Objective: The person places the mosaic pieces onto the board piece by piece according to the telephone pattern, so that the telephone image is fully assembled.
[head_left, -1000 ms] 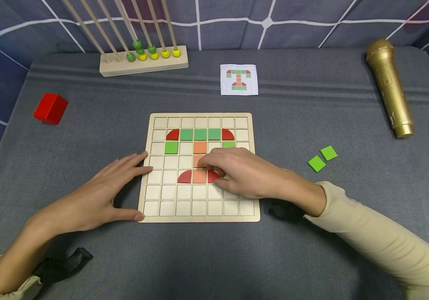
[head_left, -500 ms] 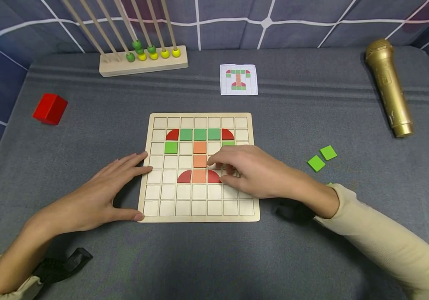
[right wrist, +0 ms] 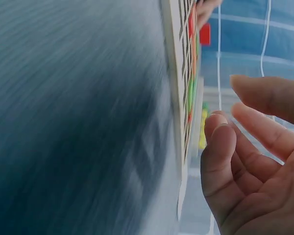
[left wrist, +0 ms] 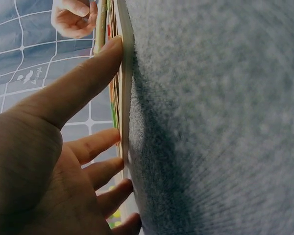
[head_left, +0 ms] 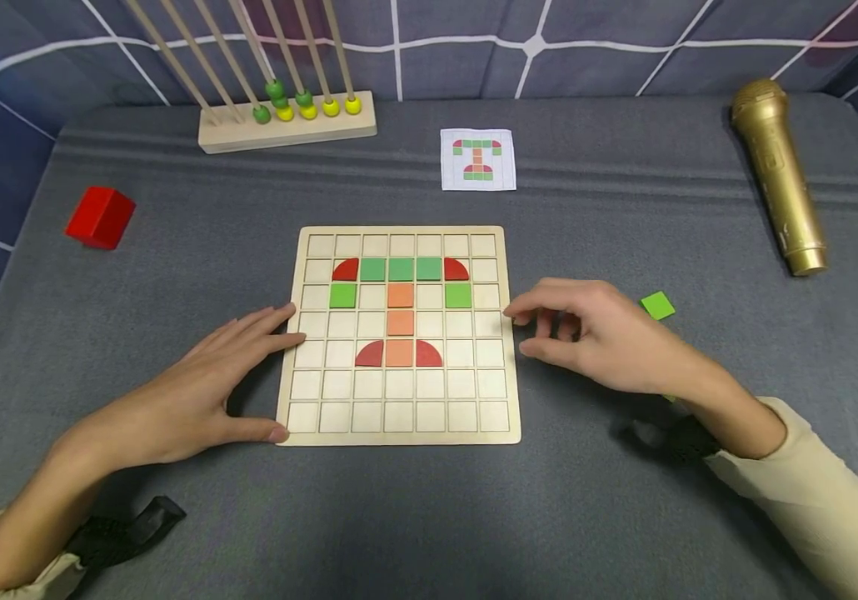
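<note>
A square wooden grid board (head_left: 399,438) lies on the grey cloth. Green squares (head_left: 401,269), light green squares (head_left: 342,296), orange squares (head_left: 400,322) and red quarter-round tiles (head_left: 369,354) sit in its cells. With fingers spread, my left hand (head_left: 189,400) touches the board's left edge; the left wrist view shows its thumb (left wrist: 95,73) against the side. My right hand (head_left: 601,337) hovers just off the right edge, fingers bent and holding nothing, a gap between thumb and index finger in the right wrist view. A loose green tile (head_left: 657,305) lies beyond it; another is mostly hidden under the wrist.
A paper card (head_left: 478,179) printed with a coloured pattern lies behind the board. An abacus (head_left: 286,137) with upright rods stands back left, and a red block (head_left: 101,218) lies at left. On the far right lies a gold microphone (head_left: 781,179).
My right hand has left the lower red quarter-round tile and moved right, off the board, uncovering the tiles there. It now covers one loose green tile. My left hand stays put.
</note>
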Demonstrator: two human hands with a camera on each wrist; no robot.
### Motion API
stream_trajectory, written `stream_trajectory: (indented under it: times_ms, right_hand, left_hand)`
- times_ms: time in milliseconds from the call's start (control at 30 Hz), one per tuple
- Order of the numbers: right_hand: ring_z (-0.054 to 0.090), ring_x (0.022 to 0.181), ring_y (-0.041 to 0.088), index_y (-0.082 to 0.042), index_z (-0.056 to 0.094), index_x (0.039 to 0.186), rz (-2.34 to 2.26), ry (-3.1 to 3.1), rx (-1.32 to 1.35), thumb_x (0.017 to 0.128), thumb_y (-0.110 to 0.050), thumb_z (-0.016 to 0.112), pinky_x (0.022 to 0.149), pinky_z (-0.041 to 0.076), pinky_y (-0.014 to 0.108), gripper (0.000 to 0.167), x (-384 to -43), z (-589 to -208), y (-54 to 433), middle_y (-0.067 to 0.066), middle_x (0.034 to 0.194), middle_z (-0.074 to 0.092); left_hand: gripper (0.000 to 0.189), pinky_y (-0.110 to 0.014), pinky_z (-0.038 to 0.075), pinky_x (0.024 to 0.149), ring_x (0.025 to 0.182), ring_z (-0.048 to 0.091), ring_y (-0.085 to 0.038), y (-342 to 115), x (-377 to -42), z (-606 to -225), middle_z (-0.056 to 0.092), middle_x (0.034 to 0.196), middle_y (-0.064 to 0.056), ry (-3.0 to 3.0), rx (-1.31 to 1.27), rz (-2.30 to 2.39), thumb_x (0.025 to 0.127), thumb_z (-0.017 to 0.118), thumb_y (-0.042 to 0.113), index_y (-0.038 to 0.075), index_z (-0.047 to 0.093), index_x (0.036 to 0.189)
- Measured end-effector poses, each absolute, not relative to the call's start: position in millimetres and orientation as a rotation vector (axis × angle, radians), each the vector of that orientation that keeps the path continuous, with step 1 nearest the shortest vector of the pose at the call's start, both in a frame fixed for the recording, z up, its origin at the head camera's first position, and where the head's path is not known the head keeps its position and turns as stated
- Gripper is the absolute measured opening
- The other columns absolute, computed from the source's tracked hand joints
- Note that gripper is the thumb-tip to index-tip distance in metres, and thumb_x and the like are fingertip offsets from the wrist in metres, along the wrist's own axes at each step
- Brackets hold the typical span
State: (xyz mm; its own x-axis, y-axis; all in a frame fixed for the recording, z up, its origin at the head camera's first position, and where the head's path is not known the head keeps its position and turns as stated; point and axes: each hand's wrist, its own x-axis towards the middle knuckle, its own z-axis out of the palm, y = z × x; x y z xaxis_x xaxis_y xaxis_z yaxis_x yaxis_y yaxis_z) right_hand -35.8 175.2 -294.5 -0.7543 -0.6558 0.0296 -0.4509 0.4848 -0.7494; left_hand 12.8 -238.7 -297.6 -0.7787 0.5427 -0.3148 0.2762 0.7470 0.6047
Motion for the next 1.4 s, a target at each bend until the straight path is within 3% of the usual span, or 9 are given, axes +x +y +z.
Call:
stream_trajectory:
  times_ms: [567,933,1200,1400]
  right_hand:
    - [0.052,0.07,0.007,-0.008,0.069,0.114,-0.967,2.732,-0.598,0.08,-0.001,0.08,0.056,0.042,0.019,0.037,-18.3,-302.4,264.1,-0.002,0.086,0.059]
    - [0.049,0.069,0.005,-0.008,0.071,0.11,-0.776,2.89,-0.586,0.075,-0.003,0.085,0.057,0.036,0.017,0.038,-17.3,-309.6,264.8,-0.005,0.082,0.056]
    - [0.049,0.072,0.004,-0.006,0.07,0.115,-0.834,2.804,-0.737,0.075,0.004,0.082,0.058,0.039,0.016,0.044,-18.1,-310.9,260.1,-0.007,0.087,0.055]
    - [0.049,0.076,0.005,-0.007,0.07,0.114,-0.81,2.823,-0.738,0.073,-0.001,0.085,0.061,0.038,0.017,0.044,-18.5,-311.7,258.6,-0.008,0.089,0.055]
  left_hand:
    - [0.092,-0.066,0.011,0.111,0.146,0.012,-0.039,-239.1,12.7,-297.7,0.015,0.163,-0.007,2.469,0.627,0.762,0.075,0.082,0.051,0.015,0.041,0.149]
    - [0.093,-0.064,0.01,0.112,0.147,0.011,-0.038,-238.4,13.4,-296.7,0.014,0.163,-0.006,2.468,0.613,0.75,0.075,0.082,0.052,0.016,0.04,0.15]
    - [0.093,-0.065,0.01,0.112,0.147,0.011,-0.038,-238.4,13.3,-297.5,0.014,0.163,-0.007,2.47,0.617,0.749,0.076,0.081,0.053,0.015,0.04,0.15]
    - [0.093,-0.064,0.009,0.112,0.147,0.011,-0.038,-238.8,13.6,-297.3,0.014,0.163,-0.007,2.47,0.619,0.756,0.076,0.081,0.053,0.015,0.04,0.15]
